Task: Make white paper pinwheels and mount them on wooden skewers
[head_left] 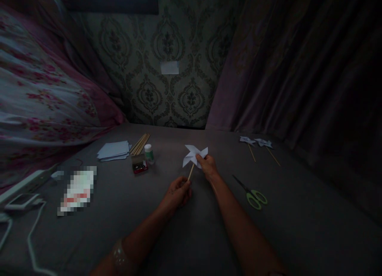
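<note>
A white paper pinwheel (191, 155) is held up over the middle of the grey cloth. Its wooden stick (191, 172) slants down into my left hand (178, 191), whose fingers are closed around the lower end. My right hand (207, 166) pinches the pinwheel at its centre and right side, with the thumb on the paper. That hand hides part of the right blades. Scissors with green handles (253, 198) lie just right of my right forearm, their blades pointing away to the left.
At the far left lie a stack of white paper (114, 150) and a bundle of sticks (141, 144). Beside them are a small box of metal bits (139, 166) and a green-labelled bottle (149, 154). Two pinwheels (264, 143) lie far right. A power strip (25, 184) and cable edge the left.
</note>
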{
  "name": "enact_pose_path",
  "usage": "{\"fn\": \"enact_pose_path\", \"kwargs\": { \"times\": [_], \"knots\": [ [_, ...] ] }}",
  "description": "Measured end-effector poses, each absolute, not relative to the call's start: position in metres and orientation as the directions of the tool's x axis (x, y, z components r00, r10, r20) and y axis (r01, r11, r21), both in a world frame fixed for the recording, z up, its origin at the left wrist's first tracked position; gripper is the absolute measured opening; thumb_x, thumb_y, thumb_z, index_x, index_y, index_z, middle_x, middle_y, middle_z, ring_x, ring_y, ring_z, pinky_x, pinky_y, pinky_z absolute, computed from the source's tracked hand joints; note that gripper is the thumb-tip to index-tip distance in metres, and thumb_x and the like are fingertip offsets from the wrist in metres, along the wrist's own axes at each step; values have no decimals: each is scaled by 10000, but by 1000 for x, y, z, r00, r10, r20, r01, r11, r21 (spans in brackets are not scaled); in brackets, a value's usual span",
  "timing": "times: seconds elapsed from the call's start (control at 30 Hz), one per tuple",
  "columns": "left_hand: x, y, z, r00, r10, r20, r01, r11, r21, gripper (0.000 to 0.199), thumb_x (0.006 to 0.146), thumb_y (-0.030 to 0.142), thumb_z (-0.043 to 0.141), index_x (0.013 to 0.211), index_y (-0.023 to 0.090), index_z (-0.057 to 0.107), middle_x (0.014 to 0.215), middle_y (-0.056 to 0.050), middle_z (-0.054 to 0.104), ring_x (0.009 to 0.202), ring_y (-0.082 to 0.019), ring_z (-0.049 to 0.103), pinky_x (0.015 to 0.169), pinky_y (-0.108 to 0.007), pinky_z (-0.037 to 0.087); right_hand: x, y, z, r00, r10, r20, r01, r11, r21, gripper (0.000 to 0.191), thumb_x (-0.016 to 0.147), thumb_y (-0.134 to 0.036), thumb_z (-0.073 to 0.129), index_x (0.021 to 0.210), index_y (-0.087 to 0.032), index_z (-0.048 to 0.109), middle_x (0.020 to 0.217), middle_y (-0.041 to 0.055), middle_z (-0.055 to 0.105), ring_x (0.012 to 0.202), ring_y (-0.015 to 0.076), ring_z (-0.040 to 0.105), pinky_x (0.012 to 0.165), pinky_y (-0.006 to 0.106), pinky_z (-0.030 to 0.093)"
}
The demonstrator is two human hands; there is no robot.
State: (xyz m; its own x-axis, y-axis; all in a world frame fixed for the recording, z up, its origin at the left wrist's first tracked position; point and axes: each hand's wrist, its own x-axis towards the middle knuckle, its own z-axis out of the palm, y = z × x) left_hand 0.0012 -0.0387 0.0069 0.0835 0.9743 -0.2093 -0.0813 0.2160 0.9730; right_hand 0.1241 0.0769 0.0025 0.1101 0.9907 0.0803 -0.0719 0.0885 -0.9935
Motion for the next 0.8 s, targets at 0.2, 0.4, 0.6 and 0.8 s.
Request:
{"fn": "enact_pose_path", "kwargs": {
  "times": [0.2,0.4,0.6,0.8],
  "knots": [
    [4,-35,10,94,961,-260,-10,262,965,266,775,440,575,821,202,467,488,73,534,278,-54,347,288,-171,204,127,79,0,141,990,6,-114,22,-993,264,571,-388,719,647,-145,649,571,28,653,597,184,630,511,244,449],
    [1,-28,19,152,928,-340,95,329,940,178,834,372,537,835,204,476,508,54,560,331,-83,446,332,-179,311,129,80,1,171,984,-43,-161,-15,-987,182,565,-310,707,585,-150,622,540,14,631,550,163,601,484,235,418],
    [0,-22,16,211,915,-344,78,335,939,189,814,335,600,816,162,525,616,-5,627,430,-90,534,440,-218,439,139,85,-1,213,974,-83,-223,-34,-974,179,555,-307,714,594,-152,633,552,15,650,584,171,618,512,239,431],
    [-4,-25,7,225,929,-295,-66,317,946,233,782,347,639,865,147,552,663,-13,644,455,-89,547,436,-212,438,139,87,0,147,984,-96,-298,-49,-953,244,559,-346,736,691,-153,668,620,19,691,620,175,647,592,261,482]
  ]
}}
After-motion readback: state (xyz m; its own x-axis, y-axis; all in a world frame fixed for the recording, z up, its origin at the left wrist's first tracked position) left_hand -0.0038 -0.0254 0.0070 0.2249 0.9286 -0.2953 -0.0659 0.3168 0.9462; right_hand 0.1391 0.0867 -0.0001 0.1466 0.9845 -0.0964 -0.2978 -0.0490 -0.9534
